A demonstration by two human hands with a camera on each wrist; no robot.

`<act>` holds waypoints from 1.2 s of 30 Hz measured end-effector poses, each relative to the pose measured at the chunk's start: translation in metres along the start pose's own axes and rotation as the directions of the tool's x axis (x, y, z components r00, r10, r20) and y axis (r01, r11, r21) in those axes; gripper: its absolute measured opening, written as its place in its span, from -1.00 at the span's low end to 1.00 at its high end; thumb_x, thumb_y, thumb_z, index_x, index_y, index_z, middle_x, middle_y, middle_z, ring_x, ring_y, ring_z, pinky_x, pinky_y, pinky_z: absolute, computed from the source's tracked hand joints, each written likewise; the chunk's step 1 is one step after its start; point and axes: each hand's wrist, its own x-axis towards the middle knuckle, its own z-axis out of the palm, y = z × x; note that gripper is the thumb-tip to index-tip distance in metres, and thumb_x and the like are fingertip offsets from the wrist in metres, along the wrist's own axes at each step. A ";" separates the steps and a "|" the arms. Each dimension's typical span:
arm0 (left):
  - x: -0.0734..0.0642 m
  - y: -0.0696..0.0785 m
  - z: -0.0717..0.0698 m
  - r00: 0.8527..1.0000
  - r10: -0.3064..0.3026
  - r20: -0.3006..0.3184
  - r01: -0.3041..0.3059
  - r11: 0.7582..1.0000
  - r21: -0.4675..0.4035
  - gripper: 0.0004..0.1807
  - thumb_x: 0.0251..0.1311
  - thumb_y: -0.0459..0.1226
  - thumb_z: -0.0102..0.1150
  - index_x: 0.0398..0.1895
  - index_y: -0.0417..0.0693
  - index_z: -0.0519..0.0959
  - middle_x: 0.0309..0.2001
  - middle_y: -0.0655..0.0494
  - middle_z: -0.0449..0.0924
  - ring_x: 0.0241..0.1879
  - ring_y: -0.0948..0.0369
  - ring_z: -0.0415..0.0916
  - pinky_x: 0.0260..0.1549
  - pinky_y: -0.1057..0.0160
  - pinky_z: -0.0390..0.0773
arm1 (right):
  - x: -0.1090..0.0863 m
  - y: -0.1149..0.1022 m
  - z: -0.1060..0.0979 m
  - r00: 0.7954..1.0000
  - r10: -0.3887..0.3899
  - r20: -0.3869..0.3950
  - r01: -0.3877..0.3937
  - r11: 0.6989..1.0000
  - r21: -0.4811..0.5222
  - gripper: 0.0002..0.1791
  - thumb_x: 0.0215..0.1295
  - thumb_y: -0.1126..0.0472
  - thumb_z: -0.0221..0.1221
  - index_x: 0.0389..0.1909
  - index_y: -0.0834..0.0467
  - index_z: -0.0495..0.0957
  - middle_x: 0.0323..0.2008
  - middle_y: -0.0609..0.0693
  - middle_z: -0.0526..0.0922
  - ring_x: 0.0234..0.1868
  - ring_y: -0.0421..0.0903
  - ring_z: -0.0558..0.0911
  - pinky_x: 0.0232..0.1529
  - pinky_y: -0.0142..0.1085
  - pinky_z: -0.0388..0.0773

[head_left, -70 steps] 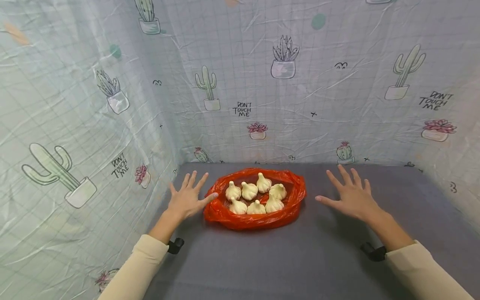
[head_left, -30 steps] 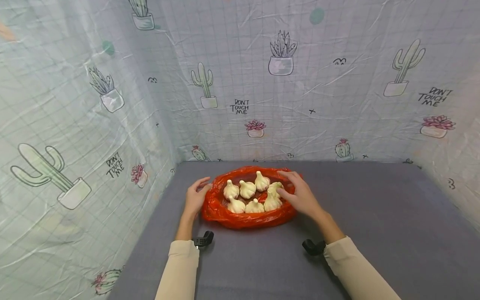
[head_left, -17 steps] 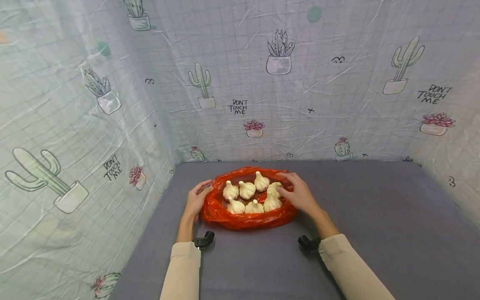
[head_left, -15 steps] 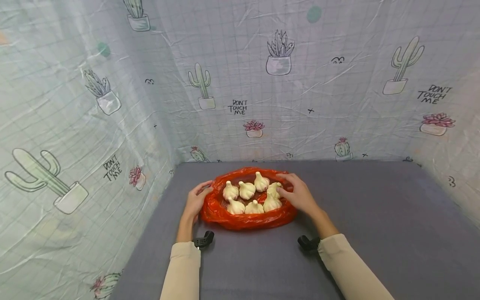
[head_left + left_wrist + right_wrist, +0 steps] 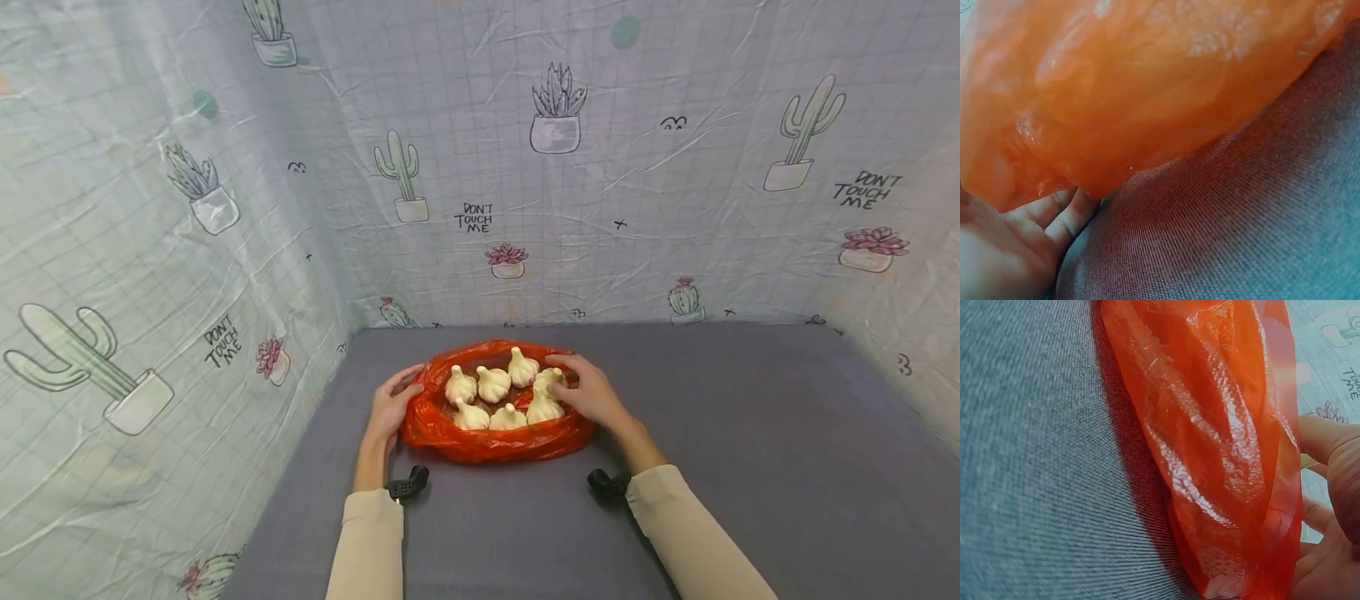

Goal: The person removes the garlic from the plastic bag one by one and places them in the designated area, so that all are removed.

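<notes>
An open red plastic bag (image 5: pixel 495 448) lies on the grey table, its crumpled rim surrounding several pale garlic bulbs (image 5: pixel 493 384). At the bag's left end my left hand (image 5: pixel 387 408) holds the rim, thumb near the top edge; the left wrist view shows fingers (image 5: pixel 1066 215) reaching under the plastic. My right hand (image 5: pixel 596 396) holds the right end. Its thumb comes over the rim close to the rightmost bulb, while the index finger lies along the far rim. In the right wrist view the plastic wall (image 5: pixel 1210 444) hides the fingertips.
Grey cloth covers the table (image 5: pixel 712 433). A wrinkled plastic curtain (image 5: pixel 600 192) printed with cacti stands behind the bag and along both sides. Black wrist cameras (image 5: pixel 408 483) sit under the forearms.
Both hands came inward from spread-open poses at either side and took hold of the bag's ends. The right hand has since edged left, pushing the right rim inward.
</notes>
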 end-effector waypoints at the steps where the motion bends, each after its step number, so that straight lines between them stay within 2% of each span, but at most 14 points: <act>1: 0.000 -0.001 0.000 1.000 0.005 -0.007 -0.005 1.000 0.002 -0.60 0.34 -0.37 0.23 0.22 0.03 0.63 0.06 0.01 0.66 -0.04 0.25 0.60 -0.08 0.35 0.61 | 0.000 0.001 0.001 1.000 0.003 0.005 -0.003 1.000 -0.009 -0.42 0.33 0.17 0.33 0.36 0.12 0.51 0.25 0.21 0.57 0.14 0.17 0.58 0.18 0.14 0.55; 5: 0.000 -0.003 -0.001 1.000 0.016 -0.017 -0.016 1.000 0.015 -0.71 0.31 -0.40 0.23 0.08 -0.11 0.64 -0.10 0.13 0.67 -0.11 0.24 0.58 -0.12 0.35 0.59 | 0.001 0.004 0.002 1.000 0.016 0.019 -0.016 1.000 -0.019 -0.39 0.29 0.17 0.34 0.37 0.12 0.50 0.28 0.22 0.55 0.15 0.17 0.59 0.19 0.16 0.54; 9: 0.000 -0.002 -0.002 1.000 0.005 0.025 -0.005 0.999 0.033 -0.77 0.32 -0.36 0.24 0.01 -0.19 0.67 -0.02 0.08 0.67 0.01 0.19 0.55 -0.05 0.36 0.58 | 0.003 0.006 0.003 0.999 0.033 0.034 -0.032 0.999 -0.018 -0.37 0.28 0.18 0.35 0.38 0.13 0.49 0.28 0.23 0.55 0.12 0.17 0.60 0.16 0.13 0.56; 14: -0.003 0.002 -0.004 0.995 -0.039 0.095 0.031 0.997 0.075 -0.66 0.27 -0.29 0.33 0.11 -0.09 0.69 0.24 0.01 0.59 0.16 0.16 0.49 0.03 0.32 0.56 | 0.002 0.007 0.003 0.996 0.073 0.053 -0.071 0.997 -0.035 -0.37 0.31 0.15 0.35 0.40 0.08 0.48 0.26 0.21 0.57 0.13 0.16 0.62 0.13 0.09 0.59; 21: -0.005 0.003 -0.007 0.982 -0.083 0.171 0.075 0.996 0.053 -0.43 0.23 -0.30 0.39 0.34 0.00 0.56 0.35 -0.09 0.51 0.11 0.15 0.56 0.03 0.24 0.63 | -0.001 0.007 0.001 0.994 0.092 0.063 -0.088 0.994 -0.059 -0.40 0.32 0.14 0.34 0.38 0.08 0.49 -0.04 0.14 0.70 -0.05 0.04 0.66 -0.10 -0.11 0.61; 29: -0.002 -0.001 -0.009 0.978 -0.073 0.195 0.068 0.997 0.032 -0.38 0.19 -0.33 0.41 0.36 0.04 0.54 0.43 0.01 0.45 0.31 0.04 0.45 0.21 0.11 0.57 | -0.004 0.011 0.002 0.996 0.074 0.044 -0.073 0.997 -0.034 -0.38 0.30 0.16 0.38 0.38 0.07 0.50 0.00 0.14 0.63 0.00 0.08 0.66 -0.08 -0.08 0.64; 36: 0.000 -0.005 -0.011 0.980 -0.062 0.192 0.059 0.998 0.019 -0.40 0.18 -0.34 0.41 0.34 0.06 0.56 0.44 0.08 0.45 0.34 0.04 0.42 0.25 0.07 0.55 | -0.006 0.008 -0.002 1.000 0.025 -0.004 -0.025 0.999 -0.026 -0.37 0.26 0.15 0.41 0.36 0.08 0.52 0.07 0.18 0.62 -0.01 0.11 0.67 -0.02 0.01 0.66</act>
